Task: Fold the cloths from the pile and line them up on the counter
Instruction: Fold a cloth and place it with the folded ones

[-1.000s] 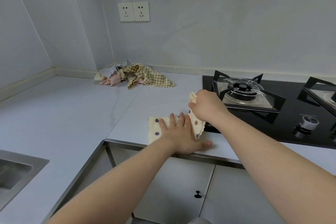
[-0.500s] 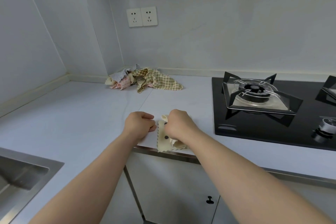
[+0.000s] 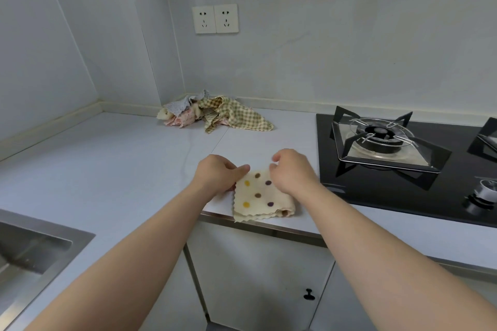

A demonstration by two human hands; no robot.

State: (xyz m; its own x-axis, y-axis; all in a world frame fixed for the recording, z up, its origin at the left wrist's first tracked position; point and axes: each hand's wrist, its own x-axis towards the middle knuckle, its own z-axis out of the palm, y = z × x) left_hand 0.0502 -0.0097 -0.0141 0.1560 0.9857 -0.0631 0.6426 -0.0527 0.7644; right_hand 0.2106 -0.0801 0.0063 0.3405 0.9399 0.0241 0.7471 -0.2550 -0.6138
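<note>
A cream cloth with coloured dots (image 3: 259,196) lies folded into a small square at the front edge of the white counter (image 3: 107,164). My left hand (image 3: 219,174) pinches its far left corner between thumb and fingers. My right hand (image 3: 291,170) sits on its far right corner with the fingers curled, and whether they grip the fabric is hidden. The pile of unfolded cloths (image 3: 215,115), with a green checked one on top, lies in the back corner against the wall.
A black gas hob (image 3: 403,158) with raised burner grates lies just right of the cloth. A steel sink (image 3: 29,252) is set in the counter at the lower left. White cabinet doors (image 3: 255,277) stand below the counter edge.
The dotted cloth has gone from half spread to a small folded square. My left hand left its flat press and now pinches a corner; my right hand brought the raised flap down.
</note>
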